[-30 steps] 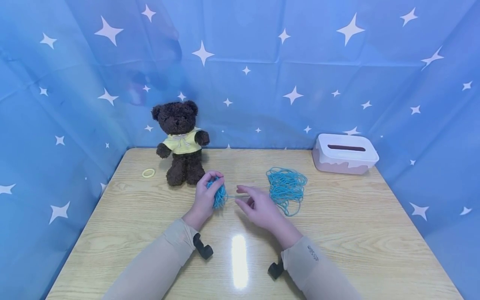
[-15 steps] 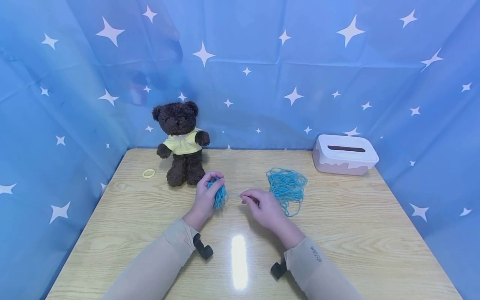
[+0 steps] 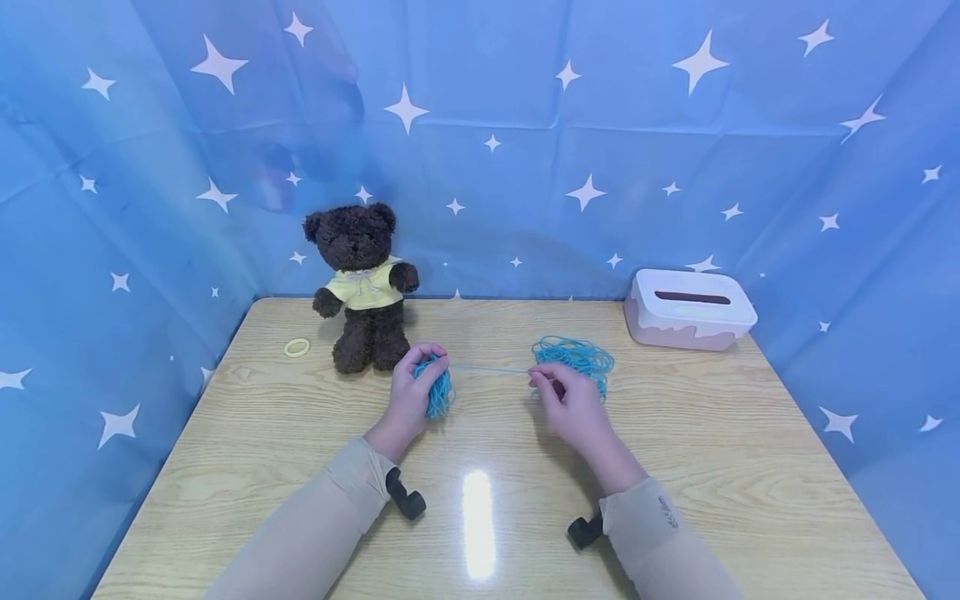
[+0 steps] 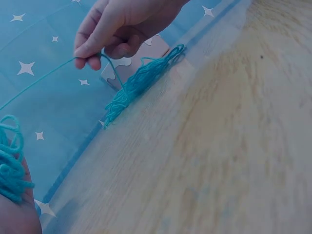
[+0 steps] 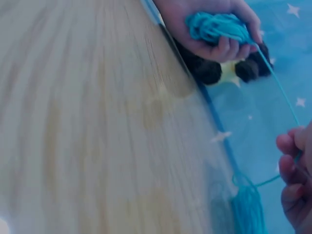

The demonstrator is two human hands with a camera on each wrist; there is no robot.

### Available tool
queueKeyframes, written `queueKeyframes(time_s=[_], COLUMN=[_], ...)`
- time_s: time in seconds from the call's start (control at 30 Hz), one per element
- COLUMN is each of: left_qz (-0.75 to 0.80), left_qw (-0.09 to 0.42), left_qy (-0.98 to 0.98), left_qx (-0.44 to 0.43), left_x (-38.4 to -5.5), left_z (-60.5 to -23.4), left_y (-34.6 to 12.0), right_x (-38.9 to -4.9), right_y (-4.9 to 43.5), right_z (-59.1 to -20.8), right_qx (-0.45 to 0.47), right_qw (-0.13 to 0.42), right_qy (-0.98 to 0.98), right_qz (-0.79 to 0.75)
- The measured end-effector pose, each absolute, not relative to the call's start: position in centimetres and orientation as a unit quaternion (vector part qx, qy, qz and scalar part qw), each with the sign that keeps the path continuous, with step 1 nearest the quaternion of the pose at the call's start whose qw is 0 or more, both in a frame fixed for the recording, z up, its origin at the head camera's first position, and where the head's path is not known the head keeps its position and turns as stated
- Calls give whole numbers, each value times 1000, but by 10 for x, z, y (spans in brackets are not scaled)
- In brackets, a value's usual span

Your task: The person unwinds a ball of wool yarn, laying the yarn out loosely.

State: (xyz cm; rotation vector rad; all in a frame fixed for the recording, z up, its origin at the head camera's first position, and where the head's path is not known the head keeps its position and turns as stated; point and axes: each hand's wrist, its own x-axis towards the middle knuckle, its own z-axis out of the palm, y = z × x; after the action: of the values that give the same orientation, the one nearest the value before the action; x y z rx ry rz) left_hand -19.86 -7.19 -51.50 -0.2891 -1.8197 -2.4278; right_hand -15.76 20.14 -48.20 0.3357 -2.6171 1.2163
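Observation:
A bundle of blue yarn (image 3: 441, 393) is gripped in my left hand (image 3: 411, 388), its loops hanging out past the fingers. From that bundle a single strand (image 3: 487, 367) runs taut to my right hand (image 3: 576, 407), which pinches it between thumb and fingertips. In the left wrist view the strand continues past the right hand down to a loose pile of blue yarn (image 4: 139, 80) on the table. The head view has the right hand covering the near part of this pile (image 3: 581, 354).
A brown teddy bear (image 3: 358, 283) in a yellow hoodie stands behind the left hand. Left of it lies a pale yellow ring (image 3: 297, 347). At the back right of the wooden table (image 3: 750, 467) is a white and pink tissue box (image 3: 690, 310).
My right hand has come together on the strand and drawn it to the right, from near the left hand to the yarn pile. The left hand has stayed in place.

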Motion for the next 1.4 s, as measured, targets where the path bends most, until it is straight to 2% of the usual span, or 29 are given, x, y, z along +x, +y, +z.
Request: queueKeyframes(time_s=[0.53,0.83,1.0,1.27,1.4], left_qz=[-799,-794,-794,-795,-796], left_qw=[45,44,46,45,44], left_qy=[-591,-599,-599,-598,-597], left_qx=[-96,-93,-93,-93,-92], left_x=[-198,-198,-198,-197,-197], left_z=[-514,-514,-513,-512,-511], left_y=[-72,-73,-73,-73,-73], right_x=[-158,-157,-153,-146,-143], right_y=[250,277,292,301,294], right_z=[-492,-499,-498,-495,-492], right_qx=[50,-20,-53,-58,-55], right_qw=[183,205,185,104,114], right_qy=[-895,-915,-928,-953,-953], right_qz=[404,347,318,278,275])
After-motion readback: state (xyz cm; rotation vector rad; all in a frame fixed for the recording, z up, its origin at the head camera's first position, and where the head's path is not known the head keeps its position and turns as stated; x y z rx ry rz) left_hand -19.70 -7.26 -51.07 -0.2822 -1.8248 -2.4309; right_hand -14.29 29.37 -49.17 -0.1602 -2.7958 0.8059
